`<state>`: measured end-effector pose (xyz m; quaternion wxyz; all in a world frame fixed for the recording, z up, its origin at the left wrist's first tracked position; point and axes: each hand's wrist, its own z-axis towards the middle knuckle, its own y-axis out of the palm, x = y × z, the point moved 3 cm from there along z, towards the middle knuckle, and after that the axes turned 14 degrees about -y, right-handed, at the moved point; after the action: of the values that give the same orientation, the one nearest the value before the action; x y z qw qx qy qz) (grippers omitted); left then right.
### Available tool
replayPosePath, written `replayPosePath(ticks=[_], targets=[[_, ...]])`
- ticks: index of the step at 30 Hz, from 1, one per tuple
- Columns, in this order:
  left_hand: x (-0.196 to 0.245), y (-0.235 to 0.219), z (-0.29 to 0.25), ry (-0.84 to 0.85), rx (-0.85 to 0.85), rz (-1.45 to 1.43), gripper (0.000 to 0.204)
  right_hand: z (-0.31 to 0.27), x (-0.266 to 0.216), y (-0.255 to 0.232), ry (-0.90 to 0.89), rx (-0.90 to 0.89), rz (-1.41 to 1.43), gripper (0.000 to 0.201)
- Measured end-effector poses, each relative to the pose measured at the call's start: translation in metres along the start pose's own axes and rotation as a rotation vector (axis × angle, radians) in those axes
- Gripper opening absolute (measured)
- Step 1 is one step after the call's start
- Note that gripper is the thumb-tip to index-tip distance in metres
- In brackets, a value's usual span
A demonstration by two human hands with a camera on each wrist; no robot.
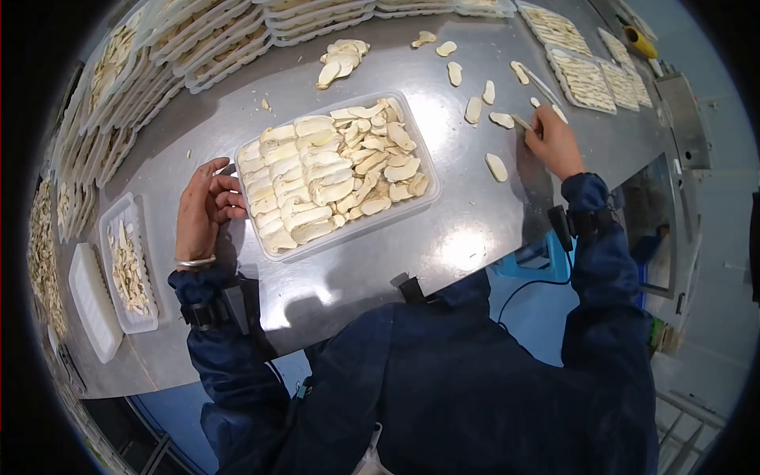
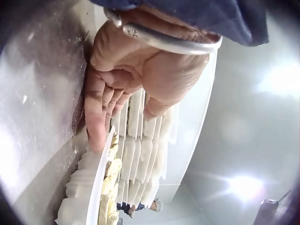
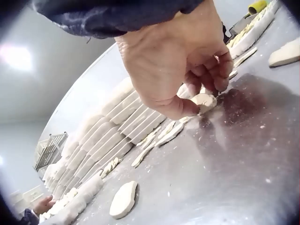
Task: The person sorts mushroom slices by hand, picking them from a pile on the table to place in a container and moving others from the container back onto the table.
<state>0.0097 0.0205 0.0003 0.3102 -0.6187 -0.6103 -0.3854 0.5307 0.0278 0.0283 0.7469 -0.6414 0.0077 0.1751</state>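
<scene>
A clear plastic tray [image 1: 431, 190] stands on the steel table, filled with cream-coloured mushroom slices [image 1: 305, 170]. Its left part holds neat overlapping rows, while pieces on the right lie more loosely. My left hand [image 1: 204, 207] is at the tray's left side, its fingers loosely bent. In the left wrist view a fingertip [image 2: 97, 140] touches the outside of the tray wall [image 2: 99, 187]. Right of the tray, my right hand [image 1: 554, 142] is low over the table. Its thumb and fingers pinch a mushroom slice [image 3: 205, 102], seen best in the right wrist view.
Single slices [image 1: 496, 167] lie scattered right of the tray, and a small heap [image 1: 343, 62] lies behind it. Stacked filled trays [image 1: 229, 47] line the back and left. A smaller tray [image 1: 146, 317] of scraps stands at left. More filled trays [image 1: 582, 79] stand at back right.
</scene>
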Motion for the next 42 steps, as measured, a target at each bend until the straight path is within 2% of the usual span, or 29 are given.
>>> replayPosePath(ticks=[3, 6, 15, 17, 19, 22, 25, 29, 32, 33, 39, 42], targets=[[-0.001, 0.000, 0.001, 0.007, -0.005, -0.006, 0.047, -0.011, -0.012, -0.005, -0.158, -0.023, -0.081, 0.017], [-0.002, -0.001, 0.001, 0.007, -0.008, -0.006, 0.046, -0.016, -0.007, -0.007, -0.142, 0.135, -0.047, 0.019], [-0.002, -0.003, 0.001, -0.004, -0.033, -0.016, 0.044, -0.008, 0.003, 0.008, -0.152, 0.075, 0.000, 0.017], [-0.002, -0.004, 0.001, -0.001, -0.052, -0.005, 0.044, -0.009, -0.004, 0.005, -0.197, 0.126, 0.007, 0.016], [-0.003, -0.005, 0.002, 0.007, -0.065, -0.002, 0.044, -0.006, -0.032, -0.003, -0.256, 0.191, -0.022, 0.015], [-0.004, -0.006, 0.002, 0.004, -0.067, -0.016, 0.045, 0.000, -0.112, -0.013, -0.438, 0.210, 0.012, 0.019], [-0.004, -0.006, 0.003, 0.002, -0.071, -0.009, 0.046, -0.003, -0.182, -0.001, -0.643, 0.175, 0.080, 0.022], [-0.005, -0.007, 0.004, 0.011, -0.077, -0.013, 0.047, 0.000, -0.230, 0.024, -0.803, 0.114, 0.186, 0.023], [-0.003, -0.005, 0.002, 0.015, -0.068, -0.002, 0.048, 0.003, -0.239, 0.033, -0.785, 0.096, 0.244, 0.024], [-0.003, -0.005, 0.002, 0.021, -0.080, -0.001, 0.048, 0.005, -0.239, 0.032, -0.763, 0.107, 0.305, 0.019], [-0.003, -0.005, 0.002, 0.011, -0.065, -0.040, 0.043, 0.005, -0.204, 0.036, -0.127, -0.111, 0.866, 0.016], [-0.004, -0.006, 0.004, 0.016, -0.047, 0.008, 0.047, 0.005, -0.191, 0.040, 0.059, -0.082, 1.231, 0.019]])
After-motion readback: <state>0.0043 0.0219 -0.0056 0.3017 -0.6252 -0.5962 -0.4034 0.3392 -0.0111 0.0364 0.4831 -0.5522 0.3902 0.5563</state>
